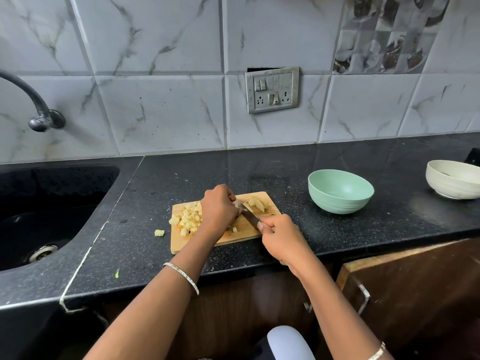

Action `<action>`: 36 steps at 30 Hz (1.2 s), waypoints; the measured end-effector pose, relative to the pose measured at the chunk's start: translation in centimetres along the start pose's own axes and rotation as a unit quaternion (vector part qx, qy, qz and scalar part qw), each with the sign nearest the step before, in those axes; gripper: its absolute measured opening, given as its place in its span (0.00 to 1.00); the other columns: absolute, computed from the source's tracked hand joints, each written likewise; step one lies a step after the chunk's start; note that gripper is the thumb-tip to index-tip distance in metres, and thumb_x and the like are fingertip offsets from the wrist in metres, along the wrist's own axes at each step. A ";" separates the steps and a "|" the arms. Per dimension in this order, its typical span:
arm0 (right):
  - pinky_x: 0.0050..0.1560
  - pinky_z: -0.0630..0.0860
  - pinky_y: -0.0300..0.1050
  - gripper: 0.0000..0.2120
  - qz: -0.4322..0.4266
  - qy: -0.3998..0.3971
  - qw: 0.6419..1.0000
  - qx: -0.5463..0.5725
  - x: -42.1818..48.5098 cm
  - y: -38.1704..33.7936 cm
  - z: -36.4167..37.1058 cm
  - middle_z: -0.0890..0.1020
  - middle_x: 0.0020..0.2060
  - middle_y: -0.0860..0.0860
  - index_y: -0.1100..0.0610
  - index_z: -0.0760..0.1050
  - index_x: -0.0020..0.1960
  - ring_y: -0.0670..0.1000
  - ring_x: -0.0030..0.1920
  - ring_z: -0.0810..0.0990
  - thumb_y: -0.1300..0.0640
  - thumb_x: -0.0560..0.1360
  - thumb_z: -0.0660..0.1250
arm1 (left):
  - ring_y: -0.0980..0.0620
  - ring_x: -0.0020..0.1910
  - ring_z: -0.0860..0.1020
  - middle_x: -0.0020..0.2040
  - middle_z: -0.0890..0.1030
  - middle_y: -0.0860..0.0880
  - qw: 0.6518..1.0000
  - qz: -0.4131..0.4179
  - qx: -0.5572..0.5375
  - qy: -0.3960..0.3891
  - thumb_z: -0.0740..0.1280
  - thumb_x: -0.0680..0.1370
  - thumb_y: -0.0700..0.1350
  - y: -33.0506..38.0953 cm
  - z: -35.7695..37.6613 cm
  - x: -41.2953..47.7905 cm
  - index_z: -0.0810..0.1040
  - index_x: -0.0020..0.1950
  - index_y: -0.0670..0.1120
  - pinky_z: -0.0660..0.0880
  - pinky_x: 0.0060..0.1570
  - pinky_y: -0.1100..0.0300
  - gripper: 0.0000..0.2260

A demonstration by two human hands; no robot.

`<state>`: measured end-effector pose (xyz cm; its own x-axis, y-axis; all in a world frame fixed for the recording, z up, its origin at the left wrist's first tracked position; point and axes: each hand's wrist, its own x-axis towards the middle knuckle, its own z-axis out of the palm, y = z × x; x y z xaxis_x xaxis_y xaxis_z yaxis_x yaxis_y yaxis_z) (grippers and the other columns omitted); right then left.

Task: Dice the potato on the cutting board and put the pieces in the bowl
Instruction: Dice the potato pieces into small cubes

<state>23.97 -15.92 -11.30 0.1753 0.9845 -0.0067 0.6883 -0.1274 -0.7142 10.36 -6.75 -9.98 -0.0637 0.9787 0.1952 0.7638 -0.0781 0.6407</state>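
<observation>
Wooden cutting board (241, 233): my right hand (281, 237) grips the knife (249, 215) handle at its near-right edge, blade running diagonally toward the uncut potato chunk (257, 203) at far right. My left hand (219, 211) curls down mid-board, left of the blade; can't tell what it pins. Diced pile (188, 219) on the board's left; green bowl (335, 201) off its right, nearer my right hand.

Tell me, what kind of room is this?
Probably a home kitchen. There's a sink with a tap, a black counter, and a knife cutting potato on a wooden board.
</observation>
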 end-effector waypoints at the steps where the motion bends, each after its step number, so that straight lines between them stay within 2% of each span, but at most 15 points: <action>1: 0.57 0.77 0.53 0.13 -0.005 0.004 1.000 0.003 -0.3 0.1 -0.1 0.83 0.55 0.49 0.54 0.81 0.56 0.60 0.56 0.79 0.49 0.82 0.61 | 0.48 0.49 0.80 0.47 0.83 0.49 1.000 0.005 0.005 0.001 0.77 0.69 0.41 0.0 -0.1 -0.1 0.78 0.45 0.50 0.74 0.44 0.57 0.11; 3: 0.61 0.76 0.54 0.15 -0.018 0.016 1.000 0.005 -0.9 0.2 -0.3 0.82 0.61 0.50 0.51 0.79 0.64 0.60 0.61 0.78 0.48 0.83 0.60 | 0.48 0.48 0.80 0.45 0.83 0.49 1.000 0.023 0.014 0.011 0.75 0.68 0.38 -0.1 -0.1 -0.3 0.79 0.43 0.49 0.73 0.44 0.58 0.10; 5: 0.63 0.74 0.54 0.17 -0.031 0.034 0.999 -0.007 -1.2 0.3 -0.6 0.80 0.66 0.50 0.43 0.75 0.70 0.59 0.66 0.76 0.47 0.83 0.59 | 0.48 0.46 0.81 0.42 0.83 0.50 0.999 0.043 0.021 0.022 0.75 0.67 0.36 -0.2 -0.3 -0.4 0.81 0.43 0.48 0.74 0.43 0.57 0.09; 7: 0.61 0.74 0.55 0.17 -0.040 0.053 0.997 -0.041 -1.2 0.1 -1.0 0.79 0.66 0.50 0.39 0.73 0.71 0.60 0.66 0.76 0.47 0.83 0.58 | 0.48 0.45 0.81 0.41 0.84 0.50 0.998 0.052 0.019 0.030 0.75 0.67 0.36 -0.2 -0.6 -0.5 0.82 0.43 0.47 0.73 0.42 0.58 0.09; 10: 0.57 0.75 0.54 0.17 -0.041 0.071 0.992 -0.094 -1.2 -0.1 -1.6 0.80 0.65 0.50 0.40 0.73 0.71 0.62 0.64 0.77 0.48 0.84 0.58 | 0.50 0.46 0.80 0.42 0.84 0.51 0.998 0.059 0.017 0.032 0.74 0.69 0.36 -0.2 -1.0 -0.6 0.83 0.44 0.47 0.69 0.42 0.60 0.09; 14: 0.54 0.76 0.54 0.15 -0.033 0.052 0.988 -0.142 -0.9 0.0 -1.6 0.82 0.62 0.51 0.43 0.76 0.68 0.61 0.61 0.78 0.49 0.84 0.58 | 0.51 0.46 0.81 0.41 0.84 0.52 0.997 0.068 0.000 0.048 0.73 0.70 0.37 -0.5 -1.5 -0.8 0.83 0.44 0.49 0.72 0.43 0.60 0.08; 18: 0.57 0.75 0.54 0.16 -0.028 0.035 0.991 -0.129 -0.8 0.2 -1.1 0.80 0.64 0.51 0.43 0.75 0.70 0.61 0.63 0.77 0.49 0.84 0.58 | 0.51 0.47 0.81 0.43 0.84 0.53 0.995 0.079 -0.002 0.058 0.71 0.72 0.37 -0.7 -1.7 -0.8 0.83 0.47 0.49 0.73 0.45 0.60 0.08; 20: 0.57 0.74 0.54 0.15 -0.027 0.028 0.992 -0.118 -0.9 0.1 -1.0 0.80 0.63 0.52 0.43 0.77 0.67 0.61 0.63 0.76 0.48 0.84 0.58 | 0.52 0.48 0.81 0.45 0.84 0.53 0.995 0.087 -0.003 0.049 0.72 0.72 0.38 -0.7 -1.8 -0.9 0.83 0.48 0.49 0.76 0.48 0.58 0.08; 23: 0.54 0.76 0.53 0.12 -0.042 0.003 0.995 -0.088 -1.0 -0.1 -0.6 0.82 0.53 0.51 0.49 0.81 0.53 0.60 0.57 0.78 0.47 0.83 0.59 | 0.51 0.49 0.81 0.47 0.84 0.53 0.995 0.094 0.002 0.041 0.73 0.72 0.39 -0.9 -2.0 -0.8 0.84 0.50 0.50 0.77 0.51 0.54 0.09; 25: 0.53 0.77 0.54 0.13 -0.052 -0.008 0.997 -0.061 -1.2 -0.3 -0.3 0.83 0.48 0.50 0.52 0.80 0.49 0.59 0.54 0.79 0.46 0.83 0.60 | 0.51 0.50 0.81 0.47 0.84 0.53 0.994 0.096 0.004 0.044 0.73 0.71 0.39 -1.1 -2.2 -0.7 0.83 0.50 0.50 0.77 0.52 0.53 0.10; 27: 0.56 0.76 0.54 0.13 -0.058 -0.007 0.998 -0.036 -1.5 -0.4 -0.4 0.83 0.53 0.51 0.52 0.81 0.53 0.59 0.57 0.79 0.47 0.83 0.60 | 0.51 0.51 0.80 0.48 0.84 0.53 0.994 0.103 0.005 0.044 0.74 0.71 0.40 -1.3 -2.4 -0.6 0.83 0.50 0.51 0.77 0.53 0.53 0.10; 29: 0.62 0.74 0.53 0.14 -0.065 -0.002 0.998 -0.001 -1.6 -0.6 -0.7 0.82 0.62 0.51 0.52 0.80 0.63 0.59 0.64 0.77 0.48 0.83 0.61 | 0.52 0.53 0.80 0.50 0.84 0.53 0.992 0.119 0.019 0.023 0.76 0.70 0.41 -1.5 -2.7 -0.5 0.83 0.52 0.51 0.77 0.52 0.56 0.12; 32: 0.68 0.70 0.50 0.17 -0.076 -0.008 0.997 0.027 -1.4 -0.6 -0.9 0.77 0.69 0.46 0.46 0.76 0.71 0.54 0.70 0.73 0.49 0.83 0.62 | 0.50 0.57 0.78 0.54 0.83 0.53 0.990 0.133 0.049 -0.014 0.78 0.68 0.46 -1.6 -2.8 -0.6 0.83 0.53 0.55 0.76 0.54 0.54 0.15; 33: 0.68 0.70 0.49 0.17 -0.078 -0.014 0.996 0.037 -1.3 -0.5 -0.9 0.77 0.69 0.45 0.46 0.75 0.71 0.52 0.69 0.74 0.48 0.83 0.62 | 0.49 0.59 0.77 0.55 0.83 0.53 0.989 0.130 0.063 -0.015 0.79 0.68 0.47 -1.6 -2.8 -0.5 0.83 0.52 0.57 0.76 0.55 0.50 0.15; 36: 0.65 0.73 0.50 0.17 -0.081 -0.028 0.994 0.066 -0.9 -0.1 -0.7 0.80 0.64 0.42 0.43 0.76 0.70 0.47 0.55 0.76 0.47 0.83 0.62 | 0.46 0.61 0.75 0.57 0.82 0.53 0.985 0.120 0.122 0.001 0.78 0.68 0.49 -1.8 -2.9 -0.4 0.82 0.51 0.59 0.74 0.55 0.48 0.13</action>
<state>24.21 -16.86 -10.75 0.0282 0.9965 0.0789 0.6045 0.0459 -0.7953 7.15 -7.60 -9.07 0.1361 0.9376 0.3198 0.8887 -0.2582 0.3789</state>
